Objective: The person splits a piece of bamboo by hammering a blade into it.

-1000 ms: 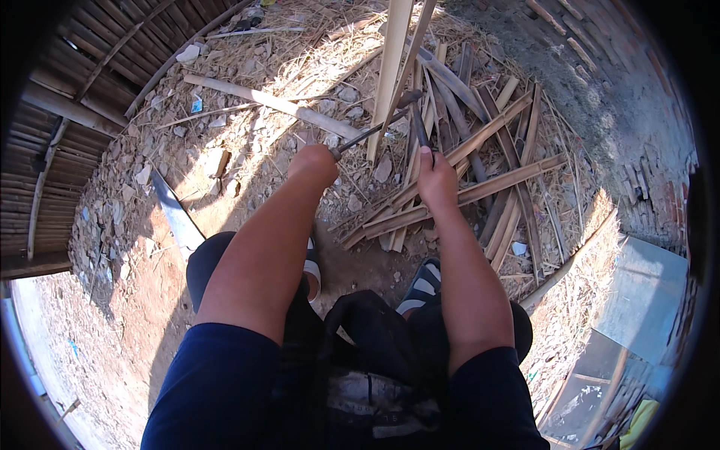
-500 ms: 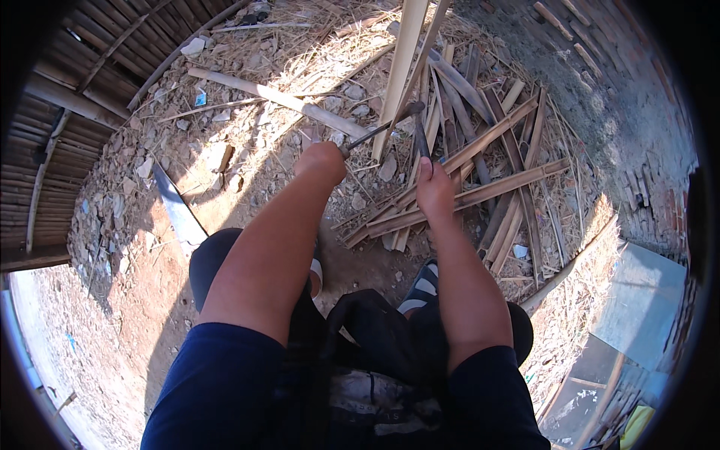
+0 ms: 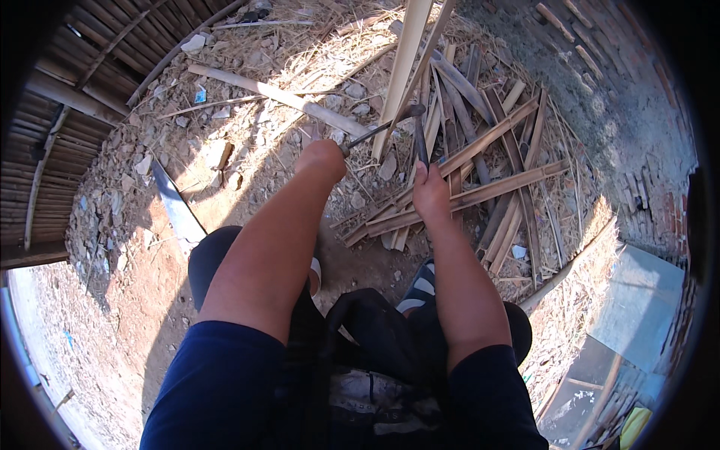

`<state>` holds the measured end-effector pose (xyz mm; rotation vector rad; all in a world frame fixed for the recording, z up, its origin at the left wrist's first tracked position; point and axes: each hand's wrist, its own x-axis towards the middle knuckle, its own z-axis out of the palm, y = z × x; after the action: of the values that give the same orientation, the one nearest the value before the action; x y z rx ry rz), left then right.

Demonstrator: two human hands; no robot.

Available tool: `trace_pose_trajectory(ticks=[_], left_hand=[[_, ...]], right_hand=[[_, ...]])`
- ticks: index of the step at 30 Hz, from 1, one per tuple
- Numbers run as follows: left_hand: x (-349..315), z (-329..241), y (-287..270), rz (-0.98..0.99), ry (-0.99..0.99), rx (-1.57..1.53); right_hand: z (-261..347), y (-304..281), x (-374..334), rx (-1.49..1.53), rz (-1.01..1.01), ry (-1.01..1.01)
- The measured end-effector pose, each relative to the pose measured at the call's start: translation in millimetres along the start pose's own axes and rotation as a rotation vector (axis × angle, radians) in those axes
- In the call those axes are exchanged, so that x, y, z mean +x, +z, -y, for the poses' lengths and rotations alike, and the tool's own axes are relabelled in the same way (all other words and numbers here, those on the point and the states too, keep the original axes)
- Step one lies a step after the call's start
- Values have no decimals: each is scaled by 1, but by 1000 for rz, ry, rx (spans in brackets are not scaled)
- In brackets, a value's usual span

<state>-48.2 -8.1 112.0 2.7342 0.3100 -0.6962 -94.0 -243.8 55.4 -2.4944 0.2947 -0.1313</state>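
Observation:
My left hand (image 3: pixel 321 161) is closed around the handle of a knife (image 3: pixel 365 139), its narrow dark blade reaching right to a bamboo pole (image 3: pixel 401 82). The pole stands upright and is split lengthwise into two strips that part toward the top. The blade's tip end meets the split low on the pole. In my right hand (image 3: pixel 433 191) is a hammer (image 3: pixel 420 139), gripped by its shaft, with the head up beside the blade's tip and the bamboo. Whether the hammer head touches the blade I cannot tell.
Split bamboo strips (image 3: pixel 480 150) lie heaped to the right. A handsaw blade (image 3: pixel 178 206) rests on the ground at the left, near my knee. Another bamboo piece (image 3: pixel 281 96) lies across the rubble. A brick wall (image 3: pixel 630 112) rises at right, a bamboo-slat panel (image 3: pixel 67 112) at left.
My right hand and the hammer have shifted slightly left and up, the hammer head staying by the blade's tip. My left hand, the knife and the bamboo hold nearly the same place.

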Motion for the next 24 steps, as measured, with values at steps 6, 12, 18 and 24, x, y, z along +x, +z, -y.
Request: trace_pose_trajectory(ticks=[6, 12, 18, 24], left_hand=[[7, 3, 4, -8, 32, 7], [13, 8, 10, -13, 23, -14], [8, 3, 7, 2, 5, -11], [8, 5, 4, -11, 29, 5]], right_hand=[[24, -28, 24, 190, -184, 17], [46, -41, 22, 290, -238, -10], [8, 0, -7, -25, 63, 63], [41, -37, 21, 176, -213, -32]])
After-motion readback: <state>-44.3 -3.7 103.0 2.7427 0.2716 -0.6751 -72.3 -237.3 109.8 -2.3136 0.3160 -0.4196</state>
